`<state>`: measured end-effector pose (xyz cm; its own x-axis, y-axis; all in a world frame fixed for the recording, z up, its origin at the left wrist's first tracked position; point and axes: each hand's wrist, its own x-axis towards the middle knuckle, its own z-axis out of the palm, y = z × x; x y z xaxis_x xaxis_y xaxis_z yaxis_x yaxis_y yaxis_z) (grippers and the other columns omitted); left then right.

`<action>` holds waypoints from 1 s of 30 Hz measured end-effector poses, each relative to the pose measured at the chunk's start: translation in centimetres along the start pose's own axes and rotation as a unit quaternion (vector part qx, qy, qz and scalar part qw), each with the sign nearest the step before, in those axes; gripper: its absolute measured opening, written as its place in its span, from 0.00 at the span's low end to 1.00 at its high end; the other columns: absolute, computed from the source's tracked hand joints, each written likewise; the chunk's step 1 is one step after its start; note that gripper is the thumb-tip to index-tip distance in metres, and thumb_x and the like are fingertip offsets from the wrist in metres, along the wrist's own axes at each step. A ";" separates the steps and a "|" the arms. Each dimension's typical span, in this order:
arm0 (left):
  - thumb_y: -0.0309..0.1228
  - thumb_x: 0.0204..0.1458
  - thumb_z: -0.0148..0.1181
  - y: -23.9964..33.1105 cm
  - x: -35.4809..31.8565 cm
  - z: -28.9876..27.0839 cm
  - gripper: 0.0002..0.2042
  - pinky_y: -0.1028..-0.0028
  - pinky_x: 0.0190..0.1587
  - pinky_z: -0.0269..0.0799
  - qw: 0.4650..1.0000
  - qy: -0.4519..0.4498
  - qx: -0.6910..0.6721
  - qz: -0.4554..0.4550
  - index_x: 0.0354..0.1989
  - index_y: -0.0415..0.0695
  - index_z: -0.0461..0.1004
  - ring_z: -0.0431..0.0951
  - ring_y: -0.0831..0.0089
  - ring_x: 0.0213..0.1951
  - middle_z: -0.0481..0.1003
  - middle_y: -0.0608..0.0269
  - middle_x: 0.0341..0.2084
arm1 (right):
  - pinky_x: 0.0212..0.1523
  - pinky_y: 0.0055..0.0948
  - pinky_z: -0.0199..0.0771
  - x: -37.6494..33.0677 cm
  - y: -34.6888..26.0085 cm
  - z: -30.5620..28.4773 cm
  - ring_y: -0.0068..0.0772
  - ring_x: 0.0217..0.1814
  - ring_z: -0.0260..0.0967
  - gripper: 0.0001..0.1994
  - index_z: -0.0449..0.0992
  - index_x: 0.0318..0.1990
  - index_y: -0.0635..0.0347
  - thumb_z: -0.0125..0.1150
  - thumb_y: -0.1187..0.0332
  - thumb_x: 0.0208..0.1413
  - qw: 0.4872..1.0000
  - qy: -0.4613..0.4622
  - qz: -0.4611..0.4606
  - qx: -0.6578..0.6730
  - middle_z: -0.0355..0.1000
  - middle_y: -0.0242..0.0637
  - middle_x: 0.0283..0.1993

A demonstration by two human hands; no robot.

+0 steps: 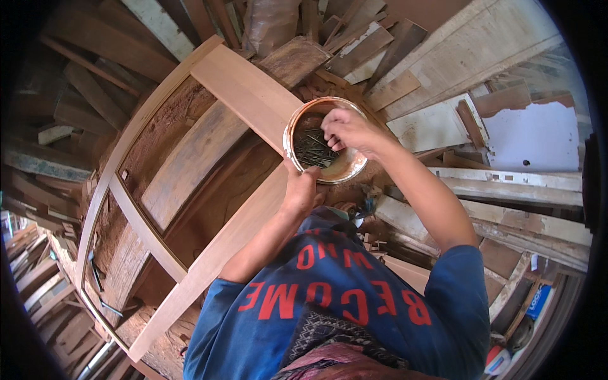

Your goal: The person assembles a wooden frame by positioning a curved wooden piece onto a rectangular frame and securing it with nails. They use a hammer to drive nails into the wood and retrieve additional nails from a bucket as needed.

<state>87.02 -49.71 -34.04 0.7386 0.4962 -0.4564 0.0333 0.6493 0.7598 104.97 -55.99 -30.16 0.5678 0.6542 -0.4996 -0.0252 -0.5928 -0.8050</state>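
A round, paint-stained white bucket [289, 140] rests over the wooden frame, tilted so that its inside shows. Many thin nails [315, 149] lie loose in a heap at its bottom. My left hand [301, 187] grips the bucket's near rim, thumb on the edge, its other fingers hidden. Over the bucket's opening is my right hand [345, 131], fingers curled together above the nails. Whatever those fingers pinch is too small to make out. Beneath lies the frame [244, 88], made of smooth, pale brown boards with a crosspiece.
Under the frame, a weathered plank [190, 168] lies on reddish sawdust. Offcuts and boards are stacked all around. To the right are long white-painted planks [506, 190] and a pale sheet [532, 136]. A blue box [539, 302] sits at the far lower right.
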 end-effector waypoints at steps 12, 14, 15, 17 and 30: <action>0.17 0.54 0.47 1.0 -0.6 -0.2 0.23 0.64 0.38 0.73 0.992 -0.042 -0.055 -0.110 0.61 0.40 0.60 0.74 0.63 0.40 0.72 0.51 0.46 | 0.55 0.42 0.81 5.4 -0.4 4.0 0.44 0.58 0.80 0.15 0.85 0.50 0.59 0.64 0.70 0.56 0.808 -0.056 -0.020 -0.586 0.81 0.48 0.54; 0.17 0.56 0.42 0.9 -0.5 -0.5 0.22 0.67 0.12 0.61 0.989 -0.074 -0.078 -0.106 0.58 0.49 0.50 0.70 0.64 0.16 0.70 0.48 0.36 | 0.55 0.42 0.81 4.8 -1.4 3.7 0.45 0.59 0.80 0.16 0.85 0.52 0.58 0.66 0.71 0.54 0.795 -0.073 -0.014 -0.602 0.82 0.47 0.54; 0.17 0.56 0.41 0.6 -0.3 -0.6 0.22 0.67 0.12 0.62 0.988 -0.073 -0.093 -0.098 0.58 0.49 0.50 0.70 0.63 0.17 0.70 0.47 0.36 | 0.55 0.42 0.81 4.8 -1.6 3.6 0.46 0.59 0.80 0.17 0.84 0.52 0.58 0.68 0.71 0.53 0.787 -0.082 -0.012 -0.611 0.82 0.46 0.54; 0.16 0.56 0.41 0.0 -0.1 -0.8 0.23 0.68 0.12 0.62 0.988 -0.077 -0.108 -0.081 0.59 0.49 0.50 0.71 0.63 0.17 0.70 0.47 0.36 | 0.55 0.42 0.81 5.1 -1.6 3.3 0.46 0.59 0.79 0.18 0.84 0.53 0.58 0.68 0.71 0.53 0.786 -0.085 0.014 -0.612 0.81 0.46 0.55; 0.18 0.58 0.41 -0.3 1.0 -0.7 0.33 0.69 0.13 0.67 0.994 -0.085 -0.037 -0.064 0.70 0.56 0.41 0.73 0.65 0.20 0.67 0.44 0.47 | 0.55 0.50 0.80 8.9 3.3 7.1 0.54 0.55 0.79 0.16 0.83 0.45 0.59 0.58 0.58 0.60 0.929 0.196 -0.010 -0.313 0.81 0.51 0.50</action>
<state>87.27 -49.03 -35.00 0.8349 0.3063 -0.4573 0.0894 0.7443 0.6618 104.10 -48.79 -39.54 0.8223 0.5196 -0.2322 0.4030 -0.8197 -0.4071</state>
